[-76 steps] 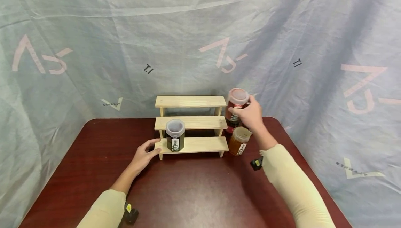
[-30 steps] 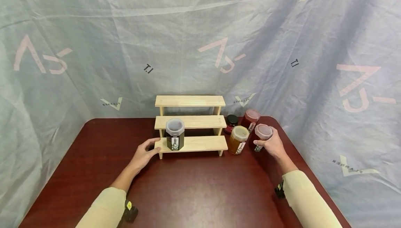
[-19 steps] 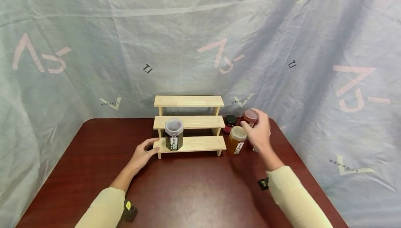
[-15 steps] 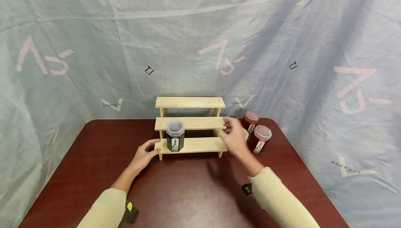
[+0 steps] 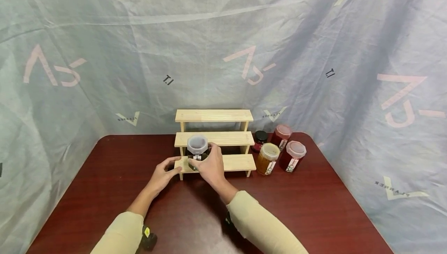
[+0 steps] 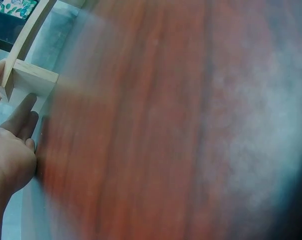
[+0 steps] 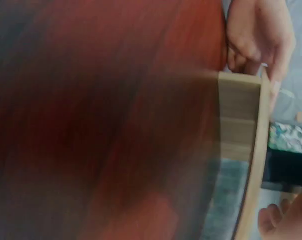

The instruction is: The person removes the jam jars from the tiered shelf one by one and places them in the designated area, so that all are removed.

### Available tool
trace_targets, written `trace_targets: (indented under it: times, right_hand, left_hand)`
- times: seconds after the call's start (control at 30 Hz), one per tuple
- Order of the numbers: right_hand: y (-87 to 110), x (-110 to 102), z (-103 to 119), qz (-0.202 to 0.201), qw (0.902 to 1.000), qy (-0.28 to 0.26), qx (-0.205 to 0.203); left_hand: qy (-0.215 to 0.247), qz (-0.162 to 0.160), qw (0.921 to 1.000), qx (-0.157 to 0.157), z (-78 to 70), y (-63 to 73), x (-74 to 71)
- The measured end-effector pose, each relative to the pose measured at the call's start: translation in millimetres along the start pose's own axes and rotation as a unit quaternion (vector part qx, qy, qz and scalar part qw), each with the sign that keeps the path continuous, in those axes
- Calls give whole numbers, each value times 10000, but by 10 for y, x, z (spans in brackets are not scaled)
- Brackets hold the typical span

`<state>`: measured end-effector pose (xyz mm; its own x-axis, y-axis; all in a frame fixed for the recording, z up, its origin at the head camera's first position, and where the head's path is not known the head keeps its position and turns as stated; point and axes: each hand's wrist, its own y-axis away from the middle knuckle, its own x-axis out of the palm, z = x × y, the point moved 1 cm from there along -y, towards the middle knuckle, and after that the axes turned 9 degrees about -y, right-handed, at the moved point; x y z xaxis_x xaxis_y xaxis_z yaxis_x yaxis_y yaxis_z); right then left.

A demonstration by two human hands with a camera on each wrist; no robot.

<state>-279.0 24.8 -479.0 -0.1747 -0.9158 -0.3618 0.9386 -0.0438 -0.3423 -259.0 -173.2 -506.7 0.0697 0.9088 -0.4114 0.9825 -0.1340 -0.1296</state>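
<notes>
A three-tier wooden shelf (image 5: 228, 163) stands on the table. On the left part of its lowest tier sits a dark hexagonal jar (image 5: 197, 145) with a translucent whitish lid. My right hand (image 5: 213, 166) grips that jar from the right, thumb across its front and fingers at its far right side. At the left end of the same tier, my left hand (image 5: 163, 174) holds the board's edge between thumb and fingers. The left wrist view shows the left hand (image 6: 13, 152) at the board's end and its leg. The jar's patterned label (image 7: 291, 139) shows in the right wrist view.
Right of the shelf stand an amber jar (image 5: 269, 159), two red jars, one in front (image 5: 292, 157) and one behind (image 5: 281, 137), and a small black-lidded jar (image 5: 260, 140). A grey printed cloth (image 5: 209, 52) hangs behind the dark red table (image 5: 297, 207).
Earlier my right hand set a red jar down at the right and let go. It has since swept left to the dark jar and taken hold of it. The left hand stays at the shelf's end.
</notes>
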Motion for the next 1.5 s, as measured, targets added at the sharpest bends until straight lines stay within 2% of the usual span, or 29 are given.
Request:
trace_targets:
  times: [0.27, 0.5, 0.73, 0.83, 1.0, 1.27, 1.5]
  right_hand:
    - [-32, 104, 38, -281, 9995, 82, 131]
    - [-26, 62, 10, -205, 9997, 113, 9]
    - [-55, -152, 72, -189, 9996, 26, -199]
    - [-111, -329, 172, -219, 9993, -45, -307]
    - [-225, -738, 315, -104, 9994, -85, -329]
    - [-449, -1579, 326, -102, 9996, -66, -244]
    - [-625, -2287, 154, -112, 9999, 27, -116]
  left_hand:
    - [-36, -53, 10000, 18, -49, -11, -24]
    - [-72, -11, 10000, -63, 0, 5, -10]
    - [-3, -54, 9999, -101, 327, -105, 69]
    - [-19, -88, 9999, -100, 385, -131, 65]
    - [-22, -95, 9999, -95, 383, -131, 33]
    - [-78, 135, 9999, -29, -21, -1, -45]
    - [-5, 198, 9997, -118, -18, 22, -20]
